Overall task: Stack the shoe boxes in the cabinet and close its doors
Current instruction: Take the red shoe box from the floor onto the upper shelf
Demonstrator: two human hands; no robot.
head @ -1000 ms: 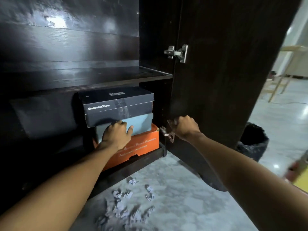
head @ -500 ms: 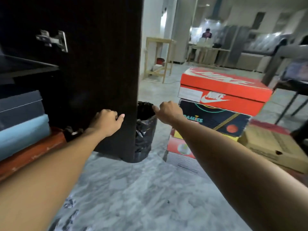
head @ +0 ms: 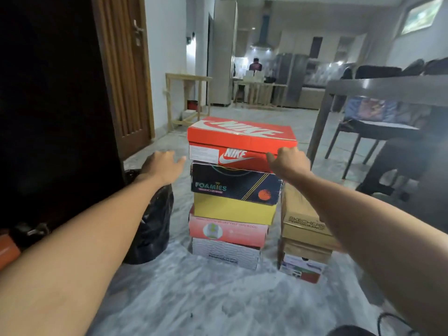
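Head view. Hands reach toward a stack of shoe boxes on the floor, one to each side of the top box, as a two-sided lift would require. Left hand [head: 163, 164] is spread, empty, just left of the red Nike box [head: 242, 144] and apart from it, above a black bin bag [head: 150, 221]. Right hand [head: 288, 159] is loosely curled, empty, its fingers at the box's right front corner; contact cannot be confirmed. Below lie the Foamies box [head: 236, 187] and further boxes; a Skechers box [head: 304, 223] tops a shorter pile alongside. Cabinet door [head: 53, 112] stands open at left. Half a second earlier the left hand rested on that door's edge and the stack lay to the right; now the stack is centred and both hands flank it.
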